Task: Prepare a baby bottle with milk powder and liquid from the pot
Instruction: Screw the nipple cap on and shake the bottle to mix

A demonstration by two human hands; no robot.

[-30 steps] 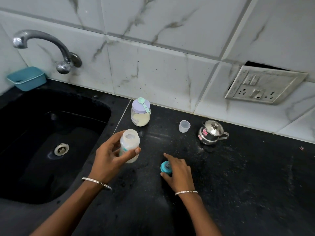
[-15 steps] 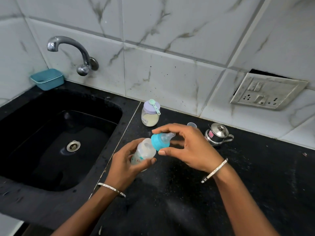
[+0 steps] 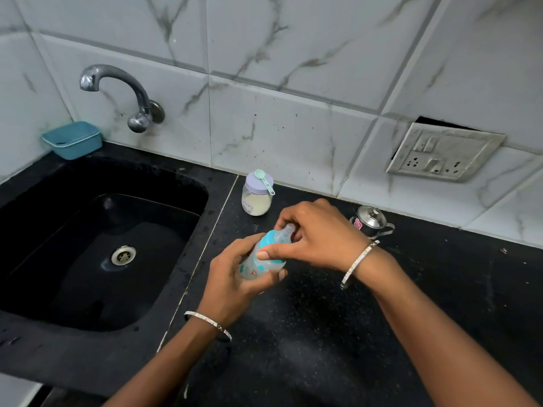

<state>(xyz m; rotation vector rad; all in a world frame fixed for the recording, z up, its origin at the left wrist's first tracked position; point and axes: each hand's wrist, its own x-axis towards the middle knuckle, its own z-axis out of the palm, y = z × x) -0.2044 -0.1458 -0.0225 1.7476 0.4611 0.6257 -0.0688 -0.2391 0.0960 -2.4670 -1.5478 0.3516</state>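
My left hand holds the clear baby bottle by its body, tilted toward the right, above the black counter. On the bottle's neck sits the teal nipple cap, and my right hand grips that cap's ring with thumb and fingers. Behind the hands stands the milk powder jar with a lilac lid and a green scoop lying on top. The small steel pot with its lid on stands at the back right. The small clear cup is hidden behind my right hand.
A black sink with a steel drain lies to the left, under a wall tap. A teal soap tray sits in the back left corner. A loose wall socket plate hangs at the right. The black counter stretches toward me.
My right hand picked the teal cap off the counter, brought it to the bottle, and now holds it seated on the bottle's neck. The left hand tilted the bottle rightward.
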